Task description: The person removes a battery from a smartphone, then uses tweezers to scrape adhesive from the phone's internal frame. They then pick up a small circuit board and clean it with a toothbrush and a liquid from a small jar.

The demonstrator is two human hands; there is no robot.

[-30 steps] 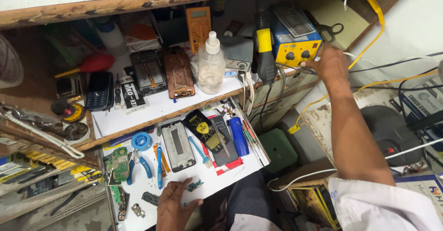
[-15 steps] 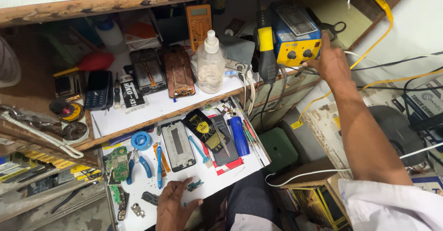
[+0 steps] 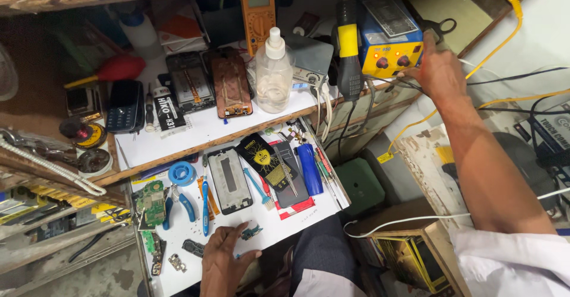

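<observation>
My right hand (image 3: 436, 71) reaches out to the right front corner of a blue and yellow hot-air station (image 3: 389, 36) on the upper shelf, fingers curled at its edge among dark cables (image 3: 510, 74). My left hand (image 3: 222, 261) lies flat, fingers spread, on the white lower tray (image 3: 279, 226), next to a small green circuit part (image 3: 250, 233). A phone frame (image 3: 230, 179), a dark phone with tweezers (image 3: 279, 166) and a blue lighter (image 3: 309, 167) lie further up the tray.
On the upper shelf stand a clear squeeze bottle (image 3: 273, 74), an orange multimeter (image 3: 258, 15), opened phones (image 3: 228, 86) and a black keypad phone (image 3: 123, 104). Blue-handled pliers (image 3: 178, 205), a tape roll (image 3: 181, 172) and a green board (image 3: 151, 202) crowd the tray's left. A green box (image 3: 359, 184) sits below.
My right hand has slid a little left and closer to the station's front corner. My left hand has stayed on the tray.
</observation>
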